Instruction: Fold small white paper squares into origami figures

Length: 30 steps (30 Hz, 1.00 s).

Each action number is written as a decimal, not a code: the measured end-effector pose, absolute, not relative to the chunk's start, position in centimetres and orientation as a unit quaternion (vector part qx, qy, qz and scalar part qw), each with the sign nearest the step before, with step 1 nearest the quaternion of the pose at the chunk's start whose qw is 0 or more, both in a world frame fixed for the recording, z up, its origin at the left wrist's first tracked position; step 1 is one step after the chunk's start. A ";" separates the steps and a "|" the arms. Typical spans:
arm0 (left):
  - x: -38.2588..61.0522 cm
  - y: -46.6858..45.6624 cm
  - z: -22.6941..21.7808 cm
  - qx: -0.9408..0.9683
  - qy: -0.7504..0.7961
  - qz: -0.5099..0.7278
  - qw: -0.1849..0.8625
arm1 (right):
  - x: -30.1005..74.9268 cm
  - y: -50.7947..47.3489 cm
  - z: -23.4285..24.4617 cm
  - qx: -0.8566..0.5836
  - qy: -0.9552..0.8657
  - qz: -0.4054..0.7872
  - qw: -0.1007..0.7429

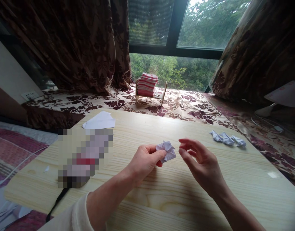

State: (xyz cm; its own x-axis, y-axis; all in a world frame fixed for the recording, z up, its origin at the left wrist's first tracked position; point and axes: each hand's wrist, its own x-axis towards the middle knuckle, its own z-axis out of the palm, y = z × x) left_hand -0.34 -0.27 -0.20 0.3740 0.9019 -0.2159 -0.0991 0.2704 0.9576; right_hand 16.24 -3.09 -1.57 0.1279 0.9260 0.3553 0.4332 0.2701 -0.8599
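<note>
We pinched the folded paper piece (166, 151) in our left hand (143, 162), raised above the worktop (161, 192) middle. Right hand (200, 162) hovered beside it, fingers apart, empty. Finished paper pieces (227, 139) lay near the right edge.

A home, likely a bedroom: behind the low wooden table (161, 199) a floral-patterned window seat (185, 107) runs under a large window (176, 29), framed by matching heavy curtains (77, 41). Left of the table lies striped bedding (15, 150).
</note>
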 end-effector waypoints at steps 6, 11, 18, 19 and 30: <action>-0.4 -0.3 0.1 0.486 0.419 0.369 0.672 | 16.7 -3.0 -1.8 -0.466 -0.754 0.105 0.452; -0.4 -0.2 -0.3 0.489 0.427 0.360 0.670 | 16.8 -3.1 -1.7 -0.445 -0.780 0.075 0.433; -0.4 -0.1 -0.3 0.500 0.424 0.356 0.667 | 16.9 -3.1 -1.5 -0.430 -0.795 0.053 0.425; -0.4 -0.2 -0.2 0.502 0.423 0.354 0.666 | 16.9 -3.0 -1.5 -0.434 -0.793 0.052 0.424; -0.5 0.0 -0.5 0.494 0.430 0.350 0.670 | 17.2 -2.9 -1.5 -0.402 -0.810 0.065 0.422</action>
State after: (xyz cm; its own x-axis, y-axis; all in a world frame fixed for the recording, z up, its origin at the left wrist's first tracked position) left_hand -0.52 -0.03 -0.50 0.3859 0.8930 -0.2315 -0.0442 0.2686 0.9622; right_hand 17.22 -2.95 -1.47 -0.3198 0.7064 0.6314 0.5965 0.6679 -0.4450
